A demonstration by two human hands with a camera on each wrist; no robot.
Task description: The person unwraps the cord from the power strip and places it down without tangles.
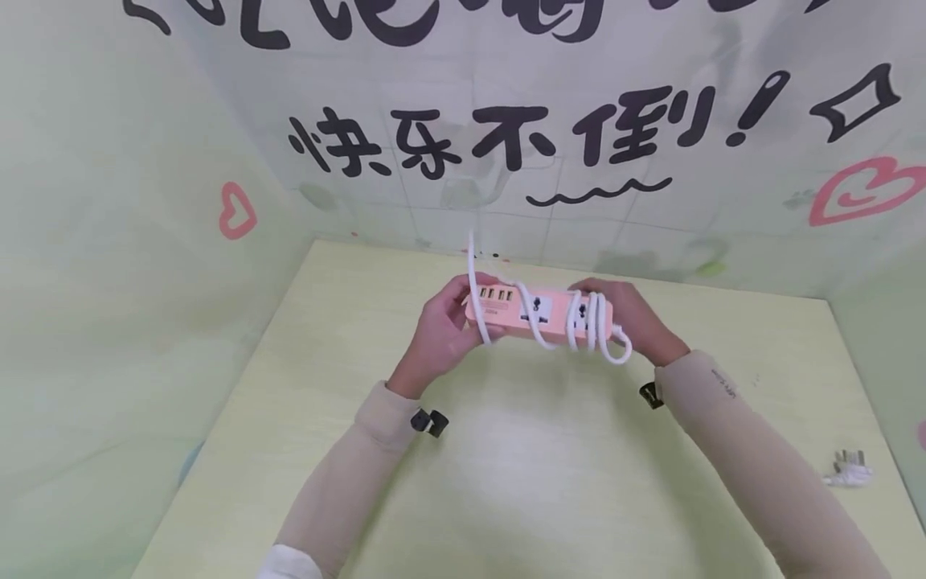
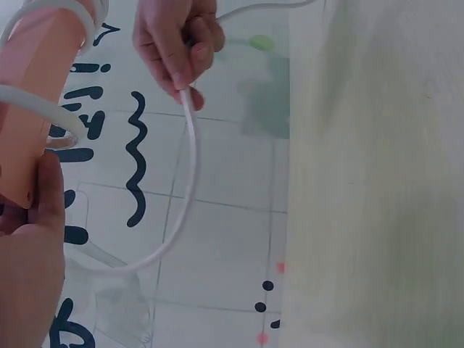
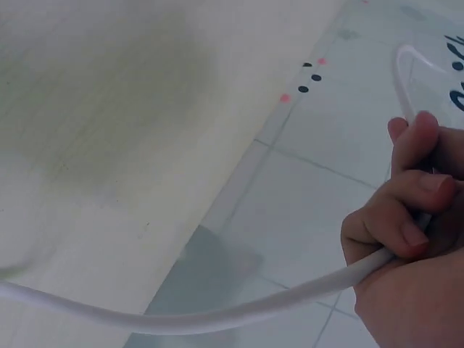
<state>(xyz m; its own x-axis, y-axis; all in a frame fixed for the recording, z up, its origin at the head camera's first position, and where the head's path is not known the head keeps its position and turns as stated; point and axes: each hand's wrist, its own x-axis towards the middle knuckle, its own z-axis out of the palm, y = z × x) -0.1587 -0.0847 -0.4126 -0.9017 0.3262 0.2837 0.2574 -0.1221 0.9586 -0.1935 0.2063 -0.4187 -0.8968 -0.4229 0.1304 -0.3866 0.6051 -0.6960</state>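
A pink power strip (image 1: 559, 315) with sockets and several USB ports is held up above the table. My left hand (image 1: 441, 334) grips its left end, thumb along the near side. White cord (image 2: 193, 159) winds round the strip in several loops, closer together at the right end. My right hand (image 3: 406, 239) has its fingers curled round a free stretch of the cord, as both wrist views show. In the head view the right hand (image 1: 637, 318) is partly hidden behind the strip's right end.
A white plug (image 1: 852, 470) with metal prongs lies near the right edge of the pale table (image 1: 550, 466). Behind the table hangs a pale printed sheet (image 1: 448, 209) with black lettering. Similar sheets stand at the left and right sides.
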